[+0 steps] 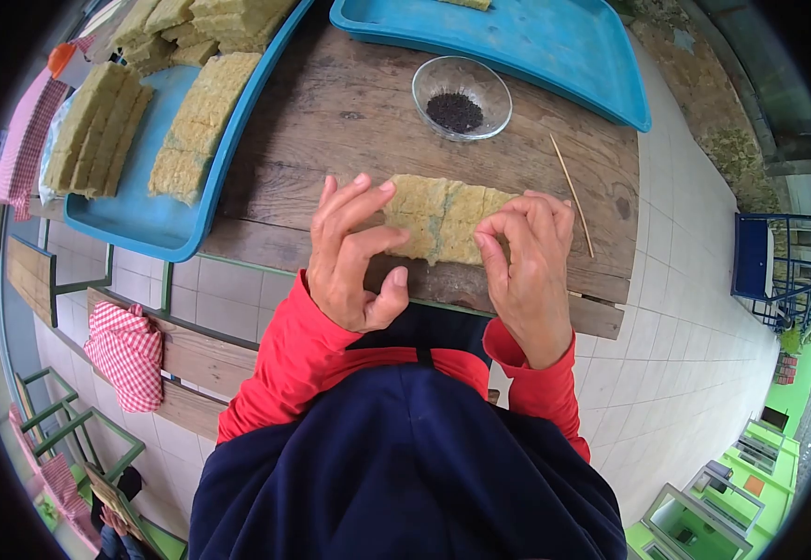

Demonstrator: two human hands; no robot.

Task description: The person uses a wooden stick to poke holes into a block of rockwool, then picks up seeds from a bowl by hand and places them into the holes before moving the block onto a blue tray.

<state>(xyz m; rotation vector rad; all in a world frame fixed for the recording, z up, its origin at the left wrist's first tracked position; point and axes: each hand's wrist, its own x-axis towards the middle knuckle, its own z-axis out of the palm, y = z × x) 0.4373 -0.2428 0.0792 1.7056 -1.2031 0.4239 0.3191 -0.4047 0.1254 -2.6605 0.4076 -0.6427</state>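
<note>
Yellowish slab [438,219]: lying on the wooden table [331,112], near the glass bowl [492,91].
Left hand [354,252]: reaching over one end, fingers curving wide.
Right hand [529,252]: pinching narrowly at the other; whether it is holding anything, cannot tell.

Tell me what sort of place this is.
Likely a communal workroom or covered work area: a plank table holds a blue tray of fibrous blocks, a bench stands beside it, and the floor is tiled.
</note>
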